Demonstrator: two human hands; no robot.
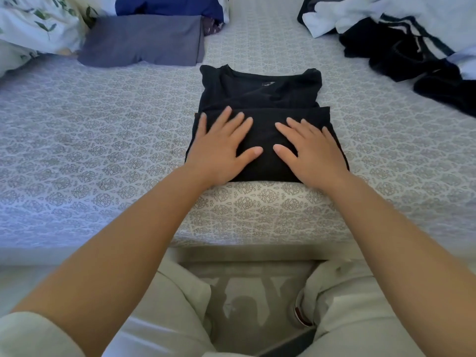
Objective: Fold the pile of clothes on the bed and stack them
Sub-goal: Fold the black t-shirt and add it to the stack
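- Left hand lies spread flat on the folded black shirt.
- Right hand presses beside it, fingers spread.
- Unfolded clothes sit far right on the bed.

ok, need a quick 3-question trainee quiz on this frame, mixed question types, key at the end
1. True or false: both hands, the left hand and the right hand, lie flat with straight fingers on the black shirt.
2. Multiple choice: where does the folded grey garment lie relative to the black shirt? A) nearer the person, to the right B) farther from the person, to the left C) on top of it
3. Fill in: the unfolded pile of dark and white clothes lies at the far ____ of the bed.

Key: 1 true; 2 B; 3 right
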